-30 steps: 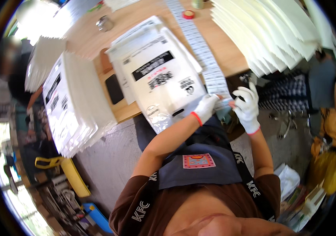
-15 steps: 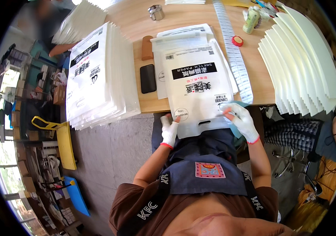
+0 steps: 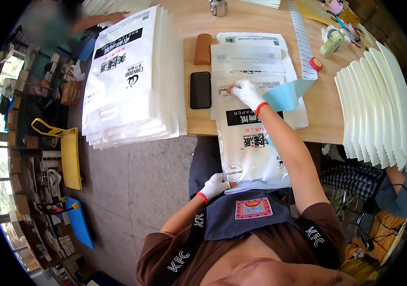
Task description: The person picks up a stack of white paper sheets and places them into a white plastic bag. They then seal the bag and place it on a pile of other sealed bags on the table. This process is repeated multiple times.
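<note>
A clear plastic bag of white paper with black printing lies over the table's front edge, its lower end on my lap. My left hand, in a white glove with a red cuff, is closed on its lower left corner. My gloved right hand is at the bag's upper part, fingertips together against a small printed patch; whatever they hold is hidden. Beneath my right forearm a light blue backing strip curls up from the end of a long label strip. More bagged packs lie under and beyond the bag.
To the left stands a tall stack of bagged paper, with a dark phone and brown block beside it. Fanned white sheets fill the right. A red round cap, spray can and metal cup are farther back.
My right hand has moved up and left from the bag's lower right to its upper part. The bag has slid toward me, and my left hand has come nearer with its corner.
</note>
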The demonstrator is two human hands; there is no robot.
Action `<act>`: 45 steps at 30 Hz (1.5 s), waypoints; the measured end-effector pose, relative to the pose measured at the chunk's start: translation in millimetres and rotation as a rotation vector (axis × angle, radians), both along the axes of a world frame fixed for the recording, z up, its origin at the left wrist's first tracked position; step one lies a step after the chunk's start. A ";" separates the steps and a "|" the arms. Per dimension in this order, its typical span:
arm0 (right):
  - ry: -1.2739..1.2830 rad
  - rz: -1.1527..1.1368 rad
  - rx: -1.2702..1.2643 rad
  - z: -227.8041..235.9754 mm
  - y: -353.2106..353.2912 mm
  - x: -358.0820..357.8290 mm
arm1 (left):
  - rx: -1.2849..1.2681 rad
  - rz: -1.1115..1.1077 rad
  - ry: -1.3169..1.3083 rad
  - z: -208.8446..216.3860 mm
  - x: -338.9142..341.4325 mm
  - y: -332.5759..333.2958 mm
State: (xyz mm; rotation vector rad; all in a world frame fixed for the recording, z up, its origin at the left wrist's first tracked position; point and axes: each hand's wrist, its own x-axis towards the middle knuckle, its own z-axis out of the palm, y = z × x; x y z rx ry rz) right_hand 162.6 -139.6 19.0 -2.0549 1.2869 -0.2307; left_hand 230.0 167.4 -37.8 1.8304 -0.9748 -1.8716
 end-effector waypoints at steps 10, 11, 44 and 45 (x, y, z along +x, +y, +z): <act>0.036 -0.079 -0.224 -41.3 -5.9 25.3 | 0.001 -0.010 0.031 -10.9 4.8 1.6; 0.040 -0.078 -0.291 -38.4 -1.8 27.1 | 0.003 -0.022 0.024 -8.3 6.3 1.4; -0.604 0.141 0.323 93.6 76.7 92.2 | -1.252 0.758 -0.561 239.0 271.6 -18.4; -0.588 0.169 0.184 97.1 75.3 109.6 | -1.173 0.822 -0.647 231.6 296.9 -21.2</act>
